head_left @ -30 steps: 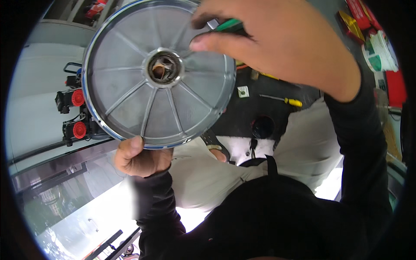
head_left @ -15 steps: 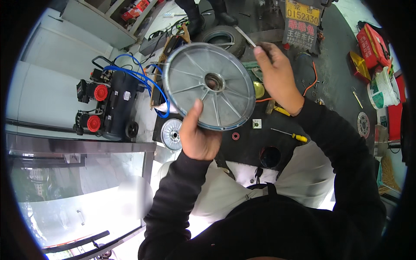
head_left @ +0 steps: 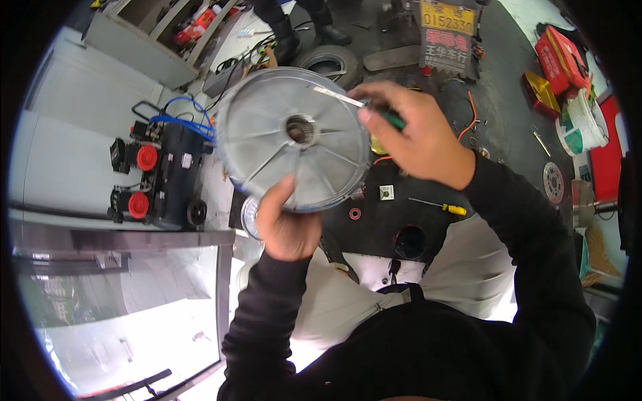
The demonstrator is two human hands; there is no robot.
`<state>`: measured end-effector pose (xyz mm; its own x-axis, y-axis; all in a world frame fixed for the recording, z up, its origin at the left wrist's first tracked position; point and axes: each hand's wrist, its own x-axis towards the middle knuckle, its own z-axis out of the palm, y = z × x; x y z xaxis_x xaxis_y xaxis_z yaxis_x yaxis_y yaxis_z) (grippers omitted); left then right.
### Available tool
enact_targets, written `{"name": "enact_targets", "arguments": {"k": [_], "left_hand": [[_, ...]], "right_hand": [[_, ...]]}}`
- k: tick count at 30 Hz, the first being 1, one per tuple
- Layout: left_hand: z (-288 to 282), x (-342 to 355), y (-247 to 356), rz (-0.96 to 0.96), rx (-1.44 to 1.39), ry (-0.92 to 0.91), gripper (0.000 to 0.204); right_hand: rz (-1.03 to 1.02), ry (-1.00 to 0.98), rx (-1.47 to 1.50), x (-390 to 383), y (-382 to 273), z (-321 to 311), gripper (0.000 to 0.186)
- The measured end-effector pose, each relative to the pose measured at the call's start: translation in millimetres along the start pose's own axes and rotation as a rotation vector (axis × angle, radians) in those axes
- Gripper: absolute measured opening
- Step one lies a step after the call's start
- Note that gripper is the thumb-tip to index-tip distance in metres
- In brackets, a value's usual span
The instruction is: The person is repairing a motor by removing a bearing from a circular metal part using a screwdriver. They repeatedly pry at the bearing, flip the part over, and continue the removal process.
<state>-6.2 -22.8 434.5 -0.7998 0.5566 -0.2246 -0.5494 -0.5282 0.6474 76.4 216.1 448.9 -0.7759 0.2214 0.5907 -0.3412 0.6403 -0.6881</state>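
My left hand (head_left: 287, 227) grips the lower rim of a large grey, round metal disc (head_left: 257, 127) with radial ribs and a central bore. My right hand (head_left: 418, 137) is closed on a green-handled tool (head_left: 391, 117), whose flat metal blade (head_left: 334, 93) reaches over the disc's upper right; contact between them I cannot tell. Beneath are a smaller silver wheel part (head_left: 248, 217), partly hidden, a red ring (head_left: 355, 214), a small square packet (head_left: 386, 192), a yellow-handled screwdriver (head_left: 453, 209) and a dark round container (head_left: 410, 242) on a dark work surface (head_left: 361, 237).
A black compressor (head_left: 174, 174) with blue hoses stands left. At the top are a tire (head_left: 314, 59), a person's boots (head_left: 331, 32) and a yellow plate (head_left: 447, 17). A red case (head_left: 560, 57), white bucket (head_left: 580, 123) and perforated disc (head_left: 553, 180) lie right.
Since half a second ago my right hand has moved left, bringing the blade from beside the disc to over it. The disc and my left hand have shifted slightly left in view.
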Motion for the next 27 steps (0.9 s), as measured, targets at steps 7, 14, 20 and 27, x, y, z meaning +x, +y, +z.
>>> {"name": "enact_targets", "arguments": {"k": [7,14,20,27], "left_hand": [[8,-33,18,0.177,0.150,0.091,0.063],[6,-70,21,0.106,0.343,-0.043,0.075],[14,-77,19,0.002,0.428,-0.136,0.083],[10,-80,9,0.093,0.369,-0.068,0.084]], "right_hand": [[-0.233,-0.021,-0.122,-6,-42,-2,0.029],[-0.243,-0.086,-0.096,-12,-67,1,0.033],[-0.234,-0.109,-0.241,-18,-78,5,0.043],[-0.249,-0.117,-0.297,-20,-80,7,0.050]]}}
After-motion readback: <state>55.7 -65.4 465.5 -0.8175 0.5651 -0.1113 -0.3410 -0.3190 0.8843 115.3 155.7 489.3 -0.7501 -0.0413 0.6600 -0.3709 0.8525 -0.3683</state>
